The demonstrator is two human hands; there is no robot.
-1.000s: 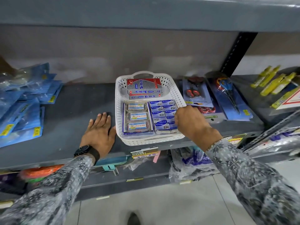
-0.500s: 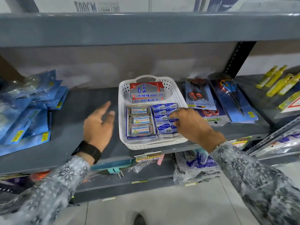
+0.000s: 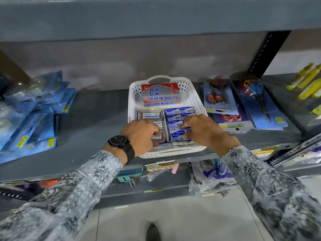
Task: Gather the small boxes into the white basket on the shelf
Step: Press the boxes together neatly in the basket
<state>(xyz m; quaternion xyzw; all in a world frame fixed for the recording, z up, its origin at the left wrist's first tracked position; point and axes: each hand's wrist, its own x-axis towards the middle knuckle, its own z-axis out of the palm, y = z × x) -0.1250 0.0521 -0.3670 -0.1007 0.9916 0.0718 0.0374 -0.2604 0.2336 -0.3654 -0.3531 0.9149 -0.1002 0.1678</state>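
Note:
The white basket [image 3: 173, 151] stands in the middle of the grey shelf [image 3: 95, 122]. At its back lie red-and-silver boxes [image 3: 160, 93]. Clear plastic cases [image 3: 151, 115] fill its left side and several small blue boxes [image 3: 173, 117] its right side. My left hand [image 3: 140, 134], with a black watch on the wrist, reaches into the basket with its fingers curled down over the front clear case. It is not clear whether it grips the case. My right hand [image 3: 203, 131] is over the blue boxes, with thumb and fingertips pinched on one near the front.
Carded scissor packs [image 3: 220, 100] [image 3: 257, 101] lie just right of the basket. Blue packets [image 3: 34, 115] are piled at the left end of the shelf, and yellow items [image 3: 309, 80] at the far right. An upper shelf [image 3: 156, 20] overhangs, and a black upright [image 3: 267, 54] stands behind.
My left hand lifted off the shelf beside the basket and moved right into it, onto the clear cases. My right hand stayed on the blue boxes.

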